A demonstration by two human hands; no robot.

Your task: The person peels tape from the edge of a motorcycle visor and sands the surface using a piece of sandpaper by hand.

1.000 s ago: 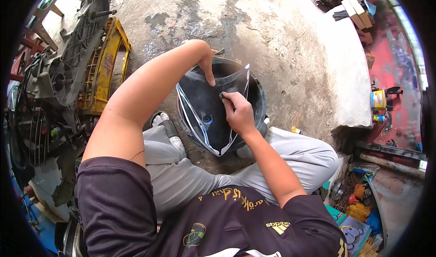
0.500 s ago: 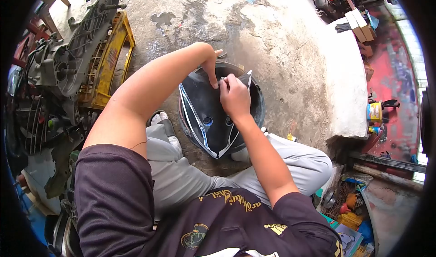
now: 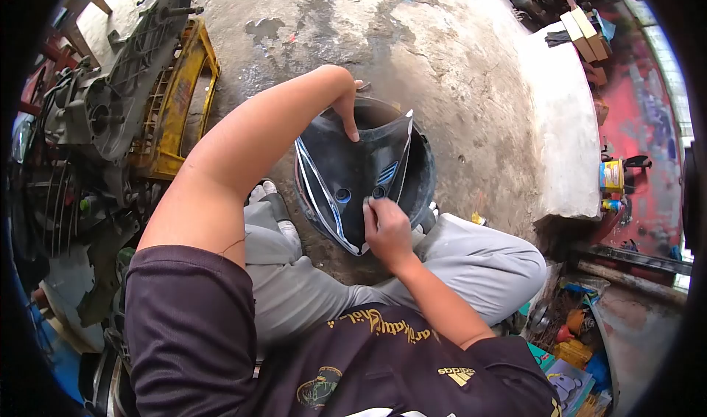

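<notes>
A dark, pointed panel (image 3: 361, 163) with white and blue edge stripes and two round holes lies over a black basin (image 3: 421, 168) between the person's legs. My left hand (image 3: 347, 115) is bent over the panel's far edge, its thumb on the top surface and its other fingers mostly hidden; it grips the panel. Near the panel's pointed end, my right hand (image 3: 388, 229) is closed, fingertips pressed on the surface just below the right hole. Whatever it pinches is too small or hidden to name.
A yellow crate (image 3: 177, 100) and a metal engine casing (image 3: 110, 104) stand at the left. On the right are a white ledge (image 3: 563, 137), a yellow can (image 3: 611, 175) and assorted parts (image 3: 574, 343). The concrete floor (image 3: 464, 85) has damp patches.
My right hand has moved from the panel's upper part down toward its pointed end, uncovering the right hole and blue stripes. My left hand keeps its hold at the far edge.
</notes>
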